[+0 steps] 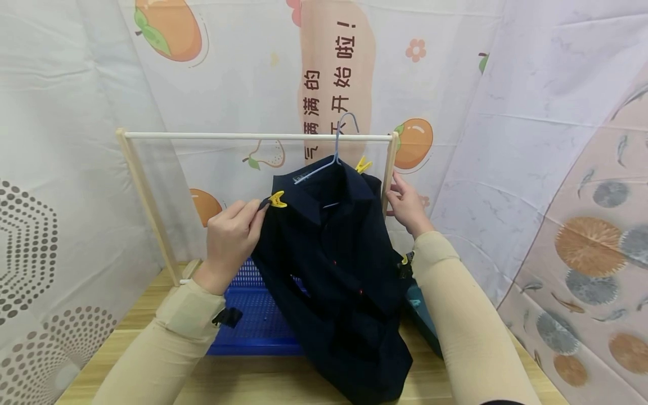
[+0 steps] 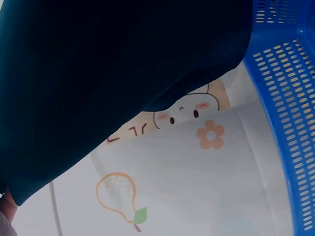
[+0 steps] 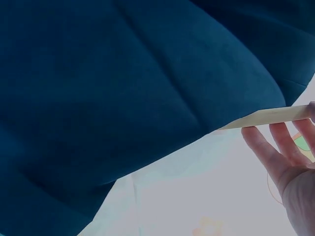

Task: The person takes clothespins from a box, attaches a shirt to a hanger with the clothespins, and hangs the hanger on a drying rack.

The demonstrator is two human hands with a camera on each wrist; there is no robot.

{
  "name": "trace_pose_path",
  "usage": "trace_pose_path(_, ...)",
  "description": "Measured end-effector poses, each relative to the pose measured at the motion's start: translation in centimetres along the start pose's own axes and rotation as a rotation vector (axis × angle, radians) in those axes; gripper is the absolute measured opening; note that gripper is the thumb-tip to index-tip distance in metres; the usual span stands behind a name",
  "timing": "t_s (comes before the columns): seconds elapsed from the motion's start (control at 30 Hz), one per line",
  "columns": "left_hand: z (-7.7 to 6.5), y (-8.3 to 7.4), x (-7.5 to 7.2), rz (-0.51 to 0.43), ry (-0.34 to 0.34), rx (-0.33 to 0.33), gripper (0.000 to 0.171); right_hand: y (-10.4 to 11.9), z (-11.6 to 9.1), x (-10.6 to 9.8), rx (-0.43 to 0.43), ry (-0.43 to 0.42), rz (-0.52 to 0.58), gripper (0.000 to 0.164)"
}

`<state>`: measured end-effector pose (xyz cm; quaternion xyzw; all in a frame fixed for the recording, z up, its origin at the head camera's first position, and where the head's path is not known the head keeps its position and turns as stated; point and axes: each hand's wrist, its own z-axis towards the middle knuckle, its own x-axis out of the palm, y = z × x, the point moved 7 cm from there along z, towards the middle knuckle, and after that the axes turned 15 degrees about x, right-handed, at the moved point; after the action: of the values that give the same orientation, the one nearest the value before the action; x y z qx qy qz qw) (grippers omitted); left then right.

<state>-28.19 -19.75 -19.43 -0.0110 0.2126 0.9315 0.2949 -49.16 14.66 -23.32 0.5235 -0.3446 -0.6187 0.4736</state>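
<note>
A dark navy collared shirt hangs on a light-blue wire hanger, whose hook rises at the rod of a small clothes rack. My left hand pinches the shirt's cloth at the shoulder on the left, beside a yellow clothes peg. Another yellow peg sits at the other shoulder. With thumb and fingertips, my right hand holds the rack's right wooden post; in the right wrist view its fingers touch the post. Shirt cloth fills much of the left wrist view.
Behind the shirt on the wooden table stands a blue perforated basket. A dark green tray lies to the right, partly hidden by the shirt and my right arm. Printed curtains enclose the back and sides.
</note>
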Motion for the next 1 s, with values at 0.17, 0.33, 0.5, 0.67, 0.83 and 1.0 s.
trace_pose_path(0.17, 0.8, 0.3, 0.6, 0.008, 0.019, -0.025, 0.015, -0.4, 0.1, -0.1, 0.004, -0.009, 0.001, 0.065)
trace_pose_path(0.33, 1.2, 0.1, 1.1, 0.015, 0.012, -0.028, 0.015, -0.4, 0.1, -0.1, 0.013, 0.007, 0.007, 0.065)
trace_pose_path(0.5, 1.6, -0.2, 1.8, 0.018, 0.017, -0.033, 0.016, 0.9, -1.1, 0.0, 0.033, 0.029, 0.009, 0.065)
trace_pose_path(0.67, 1.9, -0.4, 2.6, 0.026, 0.023, -0.027, 0.018, 2.1, -2.1, 0.1, 0.041, 0.025, -0.015, 0.064)
trace_pose_path(0.83, 2.3, -0.8, 3.3, 0.026, 0.024, -0.017, 0.015, 1.0, -1.2, 0.0, 0.036, 0.020, 0.004, 0.064)
trace_pose_path(1.0, 2.5, -1.1, 4.0, 0.012, 0.006, -0.021, 0.014, -0.2, -0.1, -0.2, 0.022, -0.006, -0.007, 0.064)
